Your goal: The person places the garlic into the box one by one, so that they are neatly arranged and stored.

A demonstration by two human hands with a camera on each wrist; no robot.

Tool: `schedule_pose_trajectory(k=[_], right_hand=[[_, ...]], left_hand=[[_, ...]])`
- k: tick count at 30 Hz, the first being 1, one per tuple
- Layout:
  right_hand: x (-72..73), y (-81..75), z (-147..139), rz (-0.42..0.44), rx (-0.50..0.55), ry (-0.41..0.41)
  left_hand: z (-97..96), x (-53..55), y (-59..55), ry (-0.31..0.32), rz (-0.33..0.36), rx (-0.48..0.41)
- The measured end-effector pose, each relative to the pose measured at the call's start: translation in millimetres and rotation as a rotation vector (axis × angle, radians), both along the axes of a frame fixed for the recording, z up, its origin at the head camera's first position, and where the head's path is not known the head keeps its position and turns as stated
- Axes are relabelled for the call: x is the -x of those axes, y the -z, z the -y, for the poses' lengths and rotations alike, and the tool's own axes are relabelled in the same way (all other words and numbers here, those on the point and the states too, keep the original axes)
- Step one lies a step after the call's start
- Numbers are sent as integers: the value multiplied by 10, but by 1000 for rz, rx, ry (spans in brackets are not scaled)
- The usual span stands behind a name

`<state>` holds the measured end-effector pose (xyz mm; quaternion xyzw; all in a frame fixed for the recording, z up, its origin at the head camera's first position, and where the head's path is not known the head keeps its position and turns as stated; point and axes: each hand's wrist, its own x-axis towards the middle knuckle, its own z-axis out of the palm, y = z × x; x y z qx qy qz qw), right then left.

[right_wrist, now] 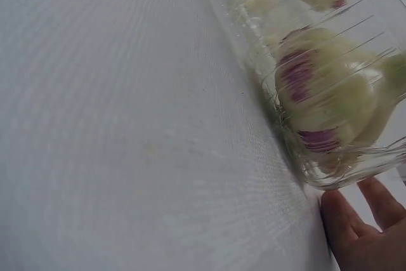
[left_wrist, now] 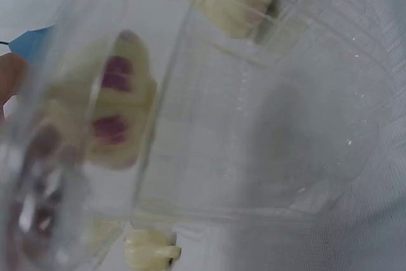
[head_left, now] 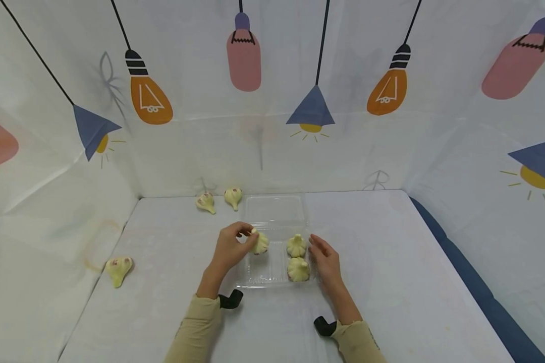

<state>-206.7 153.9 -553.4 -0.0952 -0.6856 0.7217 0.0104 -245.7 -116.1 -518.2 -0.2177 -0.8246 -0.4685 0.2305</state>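
Note:
My left hand (head_left: 231, 247) pinches a garlic bulb (head_left: 261, 245) by its stem, over the left half of a clear plastic clamshell box (head_left: 260, 283). Two more garlic bulbs, one farther back (head_left: 296, 245) and one nearer (head_left: 298, 270), sit in a row along the box's right side. Beside that right wall is my right hand (head_left: 327, 259), its fingers loosely bent and holding nothing. In the right wrist view its fingers (right_wrist: 342, 220) are right at the box's corner. Through the clear wall, the left wrist view shows the held bulb with purple patches (left_wrist: 120, 103).
The box's lid (head_left: 274, 207) lies open toward the back. Two garlic bulbs (head_left: 205, 202) (head_left: 233, 197) lie on the white table (head_left: 390, 282) behind and left of the box. Another bulb (head_left: 118, 270) lies near the table's left edge. A lamp-printed cloth (head_left: 272, 146) hangs behind.

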Motion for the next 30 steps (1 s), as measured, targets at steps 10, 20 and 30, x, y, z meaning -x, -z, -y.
schedule_pose_trajectory(k=[10,20,30], right_hand=[[4,-2,-18,1,-31,-12],[5,4,-34,12,-51,-2],[-1,-23,-30,1,-31,-16]], left_hand=[[-135,-20,6,4,56,11],[-246,-2,25,-3,98,38],[-324,30,58,-33,108,69]])
